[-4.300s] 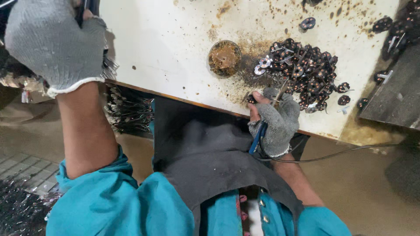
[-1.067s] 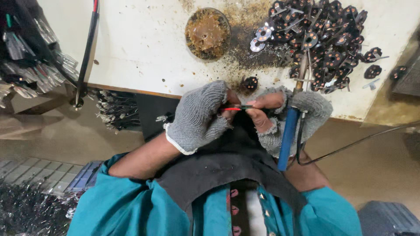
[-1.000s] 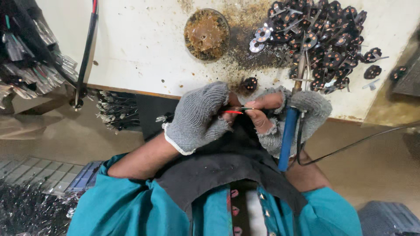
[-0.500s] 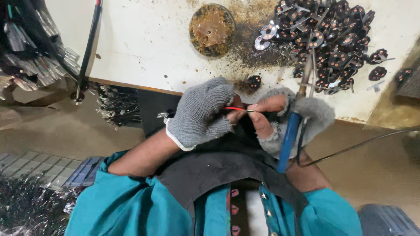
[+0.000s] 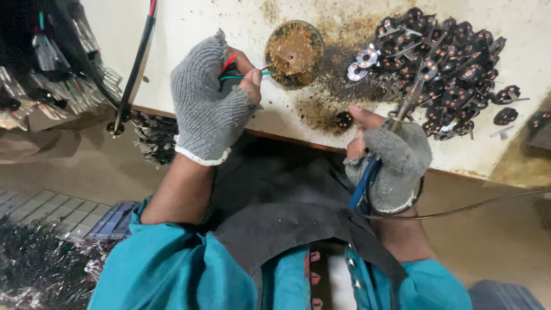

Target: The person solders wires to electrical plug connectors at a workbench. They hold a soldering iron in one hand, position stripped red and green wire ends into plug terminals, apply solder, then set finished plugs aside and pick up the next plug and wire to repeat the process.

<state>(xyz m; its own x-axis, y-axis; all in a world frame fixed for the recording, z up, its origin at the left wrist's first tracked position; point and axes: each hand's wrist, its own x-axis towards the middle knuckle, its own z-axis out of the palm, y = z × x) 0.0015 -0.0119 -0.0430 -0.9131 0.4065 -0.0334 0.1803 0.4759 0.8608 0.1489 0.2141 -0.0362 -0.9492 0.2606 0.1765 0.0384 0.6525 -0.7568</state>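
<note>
The left hand [image 5: 209,106], in a grey glove with the fingertips cut off, is closed around a few thin wires [image 5: 241,72], one red and one green. The bare ends of the wires are dipped into the brown paste in a small round tin [image 5: 294,53] that sits on the white table [image 5: 189,34]. The right hand [image 5: 390,161], in the same kind of glove, is closed around a tool with a blue handle [image 5: 363,182]; its metal tip points up toward the pile. One bare finger of that hand rests on a small dark round part [image 5: 343,119] near the table's edge. Behind it lies a big pile of the same dark round parts [image 5: 453,74], and two lighter ones lie just beside the tin. None of the parts in the pile seems to have wires on it, so most of the work looks still to be done. The wires are only being dipped now, and they are not yet on the part under the finger. More bundles of wires hang at the left [image 5: 63,80], which I think are waiting too. The table around the tin is stained brown.
</note>
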